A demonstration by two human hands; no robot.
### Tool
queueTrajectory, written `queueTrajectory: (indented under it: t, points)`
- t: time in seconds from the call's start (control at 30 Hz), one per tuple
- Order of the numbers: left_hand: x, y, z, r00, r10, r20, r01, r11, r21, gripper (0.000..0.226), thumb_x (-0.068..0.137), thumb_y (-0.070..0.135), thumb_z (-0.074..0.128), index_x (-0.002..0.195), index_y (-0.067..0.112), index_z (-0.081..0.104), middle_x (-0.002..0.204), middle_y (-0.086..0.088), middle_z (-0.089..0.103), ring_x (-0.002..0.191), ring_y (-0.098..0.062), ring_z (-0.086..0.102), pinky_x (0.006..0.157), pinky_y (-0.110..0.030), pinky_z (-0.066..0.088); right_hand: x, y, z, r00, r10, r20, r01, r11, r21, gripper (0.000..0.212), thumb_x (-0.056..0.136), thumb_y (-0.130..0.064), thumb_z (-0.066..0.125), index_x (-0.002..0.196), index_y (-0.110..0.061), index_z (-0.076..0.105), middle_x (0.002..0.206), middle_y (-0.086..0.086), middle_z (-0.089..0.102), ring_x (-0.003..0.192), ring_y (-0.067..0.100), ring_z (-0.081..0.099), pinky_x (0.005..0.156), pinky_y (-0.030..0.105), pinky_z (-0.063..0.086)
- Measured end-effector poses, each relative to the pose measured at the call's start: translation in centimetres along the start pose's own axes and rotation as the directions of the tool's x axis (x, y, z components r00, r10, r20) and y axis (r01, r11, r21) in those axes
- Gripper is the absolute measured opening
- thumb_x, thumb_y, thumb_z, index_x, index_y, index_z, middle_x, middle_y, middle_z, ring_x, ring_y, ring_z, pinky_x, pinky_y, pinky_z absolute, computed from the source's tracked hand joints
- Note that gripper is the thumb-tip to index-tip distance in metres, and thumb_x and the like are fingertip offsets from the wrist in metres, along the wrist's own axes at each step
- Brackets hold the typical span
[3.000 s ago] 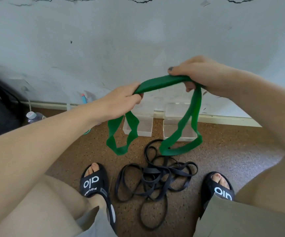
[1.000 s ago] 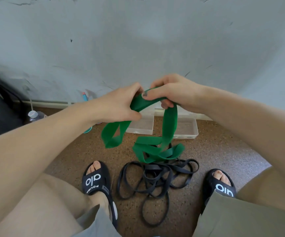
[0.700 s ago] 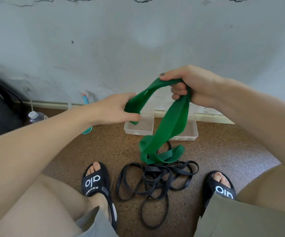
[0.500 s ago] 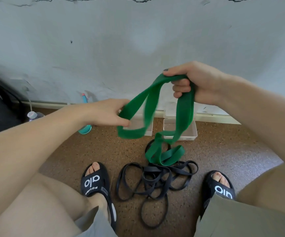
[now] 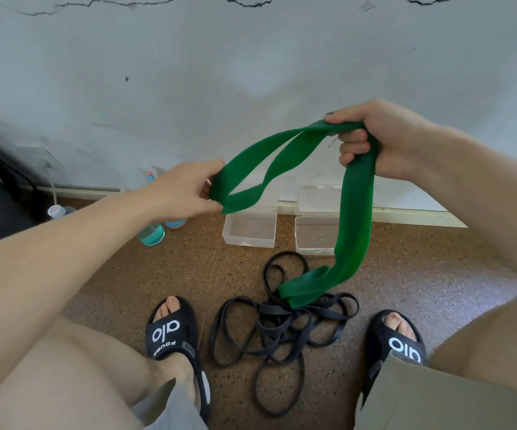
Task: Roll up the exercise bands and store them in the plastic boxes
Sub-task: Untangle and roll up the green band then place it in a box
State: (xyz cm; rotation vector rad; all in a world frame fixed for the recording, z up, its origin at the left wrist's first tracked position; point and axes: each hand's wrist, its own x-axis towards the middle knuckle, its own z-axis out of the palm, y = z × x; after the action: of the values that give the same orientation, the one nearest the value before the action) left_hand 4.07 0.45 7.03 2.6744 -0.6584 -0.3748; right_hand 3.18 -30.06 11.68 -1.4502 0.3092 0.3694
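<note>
Fingers of the left hand (image 5: 185, 193) pinch one end of the green band (image 5: 355, 209); right hand (image 5: 375, 141) grips it higher, frame center right.

The green band (image 5: 355, 209) in my fingers looks like smooth, matt rubber, flat and limp. The black bands (image 5: 282, 324) on the floor (image 5: 437, 280) are thinner rubber with a faint sheen. The floor is speckled brown and grainy like cork. The two boxes (image 5: 250, 231) are clear, glossy plastic. The wall (image 5: 251, 57) is matt, cracked paint.
</note>
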Motion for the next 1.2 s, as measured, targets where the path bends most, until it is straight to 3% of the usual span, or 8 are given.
queueTrajectory:
  t: [0.23,0.5,0.6,0.73,0.9,1.07,1.13,1.2]
  points:
    - [0.4,-0.2,-1.6,0.906,-0.264,-0.330,0.181,0.948,-0.262,0.009,0.098,0.008,0.053,0.098,0.008,0.044,0.085,-0.013,0.058,0.046,-0.010,0.067,0.039,-0.013,0.042,-0.2,0.0,-0.6,1.000,0.023,-0.001,-0.023,0.999,-0.047,0.018,0.097,-0.019,0.064,0.079,-0.017,0.060,0.051,-0.007,0.026,0.047,0.012,0.022,0.056,0.024,0.034]
    - [0.5,-1.5,-1.2,0.981,-0.192,0.031,0.186,0.973,0.133,0.009,0.095,0.028,0.064,0.093,0.021,0.059,0.097,-0.007,0.067,0.076,-0.018,0.062,0.067,-0.035,0.051,-0.5,0.2,0.2,0.996,0.037,0.084,-0.028,0.994,-0.107,0.047,0.097,-0.019,0.064,0.050,-0.023,0.063,0.052,-0.005,0.025,0.049,0.014,0.020,0.058,0.027,0.035]
    - [0.4,-1.8,-1.1,0.974,-0.193,0.121,0.174,0.973,0.149,0.022,0.086,0.038,0.076,0.092,0.022,0.062,0.099,0.001,0.068,0.087,-0.017,0.064,0.078,-0.039,0.051,-0.6,0.2,0.4,0.995,0.015,0.101,0.013,0.964,-0.265,0.024,0.098,-0.020,0.064,0.075,-0.017,0.071,0.051,-0.004,0.028,0.049,0.015,0.024,0.061,0.028,0.037]
    - [-0.1,-1.5,-2.5,0.967,-0.203,0.156,0.229,0.958,-0.171,0.024,0.087,0.034,0.077,0.098,0.022,0.059,0.104,0.006,0.066,0.092,-0.015,0.070,0.075,-0.029,0.050,0.3,0.9,-1.6,0.998,-0.008,0.064,0.055,0.615,-0.787,0.025,0.097,-0.025,0.067,0.080,-0.007,0.062,0.050,-0.001,0.048,0.049,0.015,0.043,0.064,0.032,0.042]
    - [-0.2,0.8,-3.5,0.982,-0.163,0.100,0.186,0.701,-0.689,0.009,0.100,0.009,0.057,0.096,0.014,0.051,0.104,-0.008,0.064,0.098,-0.021,0.068,0.080,-0.028,0.058,1.0,3.2,-2.2,0.973,0.203,0.111,0.030,0.366,-0.930,0.032,0.102,-0.043,0.056,0.093,-0.016,0.071,0.084,0.002,0.074,0.081,0.020,0.069,0.076,0.030,0.047]
    - [0.0,3.7,-3.5,0.985,-0.126,-0.118,0.055,0.879,-0.473,0.017,0.092,0.010,0.070,0.102,0.009,0.056,0.099,-0.004,0.064,0.084,-0.017,0.067,0.074,-0.021,0.058,0.6,4.2,-0.4,0.967,0.230,0.107,0.097,0.055,-0.994,0.035,0.102,-0.043,0.055,0.128,-0.020,0.062,0.130,-0.001,0.062,0.117,0.023,0.060,0.105,0.038,0.044]
    - [0.0,4.7,-3.3,0.986,-0.065,-0.152,0.006,0.932,-0.363,0.032,0.082,0.014,0.080,0.104,0.010,0.057,0.104,-0.005,0.067,0.087,-0.023,0.069,0.081,-0.033,0.057,0.3,3.8,0.9,0.985,0.056,0.164,0.148,0.228,-0.962,0.030,0.101,-0.033,0.061,0.127,-0.018,0.061,0.129,0.003,0.065,0.109,0.022,0.063,0.098,0.034,0.048]
    - [-0.1,5.6,-2.9,0.988,-0.010,-0.151,-0.035,0.955,-0.293,0.039,0.073,0.021,0.083,0.101,0.014,0.057,0.101,-0.006,0.070,0.089,-0.029,0.069,0.084,-0.045,0.055,-0.3,3.5,2.7,0.985,-0.023,0.173,0.144,0.670,-0.728,0.016,0.101,-0.024,0.061,0.112,-0.013,0.063,0.110,0.010,0.071,0.094,0.022,0.072,0.090,0.038,0.060]
